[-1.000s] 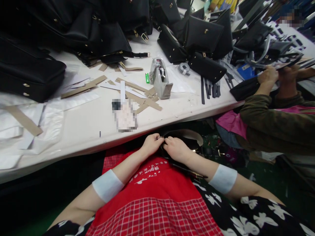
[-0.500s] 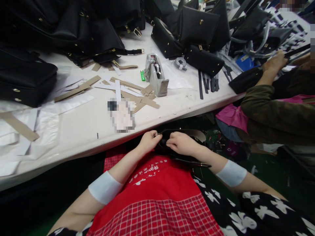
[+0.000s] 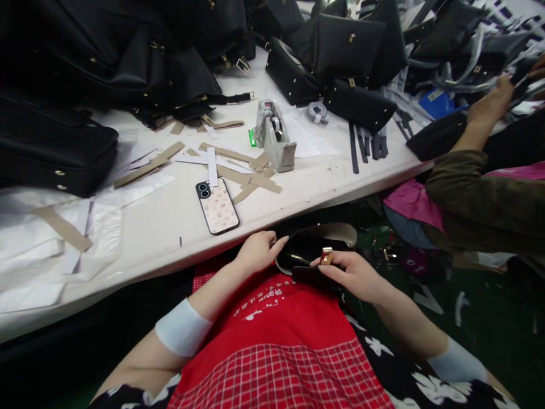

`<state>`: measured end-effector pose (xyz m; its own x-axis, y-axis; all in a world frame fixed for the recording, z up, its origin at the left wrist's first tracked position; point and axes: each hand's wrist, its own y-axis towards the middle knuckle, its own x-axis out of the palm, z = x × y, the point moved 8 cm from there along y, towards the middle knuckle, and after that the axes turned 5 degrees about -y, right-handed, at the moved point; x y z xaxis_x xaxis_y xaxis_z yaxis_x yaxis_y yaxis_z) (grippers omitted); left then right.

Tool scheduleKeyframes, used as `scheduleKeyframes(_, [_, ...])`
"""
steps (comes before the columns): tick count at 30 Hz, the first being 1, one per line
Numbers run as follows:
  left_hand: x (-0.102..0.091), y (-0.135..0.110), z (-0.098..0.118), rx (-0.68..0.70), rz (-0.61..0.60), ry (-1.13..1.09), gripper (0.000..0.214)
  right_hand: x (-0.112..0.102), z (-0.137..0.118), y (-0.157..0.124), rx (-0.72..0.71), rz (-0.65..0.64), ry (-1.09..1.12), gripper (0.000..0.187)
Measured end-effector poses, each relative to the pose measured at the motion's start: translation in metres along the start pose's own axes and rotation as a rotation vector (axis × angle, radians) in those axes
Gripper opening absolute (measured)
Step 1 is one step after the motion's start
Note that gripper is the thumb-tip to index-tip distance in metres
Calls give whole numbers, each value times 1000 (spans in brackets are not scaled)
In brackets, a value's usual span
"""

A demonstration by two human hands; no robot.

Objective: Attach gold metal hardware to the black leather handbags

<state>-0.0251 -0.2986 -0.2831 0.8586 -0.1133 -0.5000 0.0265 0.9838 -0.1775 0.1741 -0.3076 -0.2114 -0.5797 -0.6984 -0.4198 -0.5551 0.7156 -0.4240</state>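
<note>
A black handbag [image 3: 310, 249] lies in my lap below the table edge, its mouth spread so that a zip and a pale edge show. My left hand [image 3: 259, 251] is closed on the bag's left edge, with the thumb pointing toward the opening. On the near side, my right hand [image 3: 355, 275] pinches the bag's black flap. A gold clasp [image 3: 326, 255] stands up at the fingertips of that hand. The underside of the bag is hidden.
The white table [image 3: 140, 218] bears a phone [image 3: 218, 208], brown and white strips [image 3: 251, 176], a tape dispenser [image 3: 276, 139] and several black bags [image 3: 349, 48]. At the right, a co-worker's hand [image 3: 489, 105] works over the table. Scraps lie on the floor.
My right hand has moved right and toward me, pulling the flap back; the bag's mouth is wider and the gold clasp now shows. My left hand stays at the left edge.
</note>
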Motion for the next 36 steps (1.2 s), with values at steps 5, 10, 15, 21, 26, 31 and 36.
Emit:
scheduleKeyframes(5, [-34, -15, 43, 82, 90, -55, 37, 15, -5, 17, 6, -42, -1, 42])
scheduleKeyframes(10, [-10, -17, 59, 58, -174, -451, 29, 20, -11, 26, 6, -126, -23, 45])
scheduleKeyframes(15, [-6, -15, 49, -16, -133, -515, 34, 23, 0, 33, 66, -147, 60, 48])
scheduleKeyframes(21, [-3, -18, 48, -55, -153, -523, 35, 26, 0, 34, 59, -208, 347, 40])
scheduleKeyframes(26, [-10, -24, 56, 50, -101, -406, 26, 24, 2, 37, 34, -197, 385, 37])
scheduleKeyframes(31, [-15, -35, 82, 390, -62, -81, 13, 29, 13, 40, 111, -217, 501, 36])
scheduleKeyframes(36, [-7, -47, 97, 600, -122, 202, 26, 31, 17, 40, 150, -234, 533, 33])
